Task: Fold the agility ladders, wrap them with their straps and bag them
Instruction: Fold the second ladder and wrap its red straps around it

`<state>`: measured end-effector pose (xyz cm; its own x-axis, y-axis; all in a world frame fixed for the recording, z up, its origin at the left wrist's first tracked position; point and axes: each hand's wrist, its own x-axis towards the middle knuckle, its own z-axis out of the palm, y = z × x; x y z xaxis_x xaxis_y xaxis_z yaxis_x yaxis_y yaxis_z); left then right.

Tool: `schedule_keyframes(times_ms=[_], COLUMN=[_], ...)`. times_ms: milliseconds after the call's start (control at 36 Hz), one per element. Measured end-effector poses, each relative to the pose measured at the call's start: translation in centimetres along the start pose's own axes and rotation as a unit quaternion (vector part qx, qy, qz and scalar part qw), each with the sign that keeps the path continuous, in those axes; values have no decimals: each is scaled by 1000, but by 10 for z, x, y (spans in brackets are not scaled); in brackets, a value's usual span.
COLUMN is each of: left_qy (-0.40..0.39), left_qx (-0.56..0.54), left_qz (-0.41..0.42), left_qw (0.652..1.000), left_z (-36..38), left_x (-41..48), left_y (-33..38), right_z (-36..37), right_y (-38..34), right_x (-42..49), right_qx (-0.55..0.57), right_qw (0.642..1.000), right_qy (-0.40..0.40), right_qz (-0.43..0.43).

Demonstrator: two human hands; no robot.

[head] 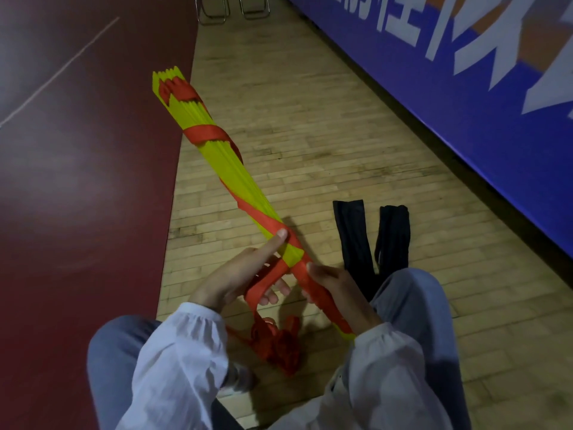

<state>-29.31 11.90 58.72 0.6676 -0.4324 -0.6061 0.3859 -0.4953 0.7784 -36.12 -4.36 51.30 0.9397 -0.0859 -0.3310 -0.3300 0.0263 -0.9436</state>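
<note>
White long sleeves (186, 361) are seen, gathered at elastic cuffs (198, 318); blue-grey trousers (105, 361) are worn over both knees

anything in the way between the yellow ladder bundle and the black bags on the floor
Nothing visible: only bare wood floor lies between the ladder bundle and the black bags. The person's right knee covers the bags' near ends.

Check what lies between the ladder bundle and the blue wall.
Head view: two black bags on the wooden floor, between the ladder bundle and the blue wall.
</note>
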Motion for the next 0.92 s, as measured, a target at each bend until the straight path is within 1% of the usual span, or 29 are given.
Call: schedule_keyframes(times_ms=[56,139,222,389,500,778,917], left_qy=[-5,-1,14,58,81,146,136], left_qx=[1,14,20,-4,-28,-36,-50], left_qz=[-15,-11,5,28,36,50,55], left_qw=[1000,1000,1000,998,996,987,988], left_z=[-4,-7,-6,1,5,16,13], left_x=[-1,-4,-4,-2,2,4,2], left_y=[1,3,4,6,6,-1,-6], right_z=[-2,-2,-2,4,8,13,10], right_y=[-2,-5,-4,4,9,10,4], right_x=[0,0,2,7,8,5,2], right_qx=[-12,-12,-20,-56,-72,-78,-85], right_qw=[1000,999,998,994,994,995,996], right_qy=[14,26,33,63,57,50,25], right_qz=[-14,-30,-45,-69,-62,-30,-17])
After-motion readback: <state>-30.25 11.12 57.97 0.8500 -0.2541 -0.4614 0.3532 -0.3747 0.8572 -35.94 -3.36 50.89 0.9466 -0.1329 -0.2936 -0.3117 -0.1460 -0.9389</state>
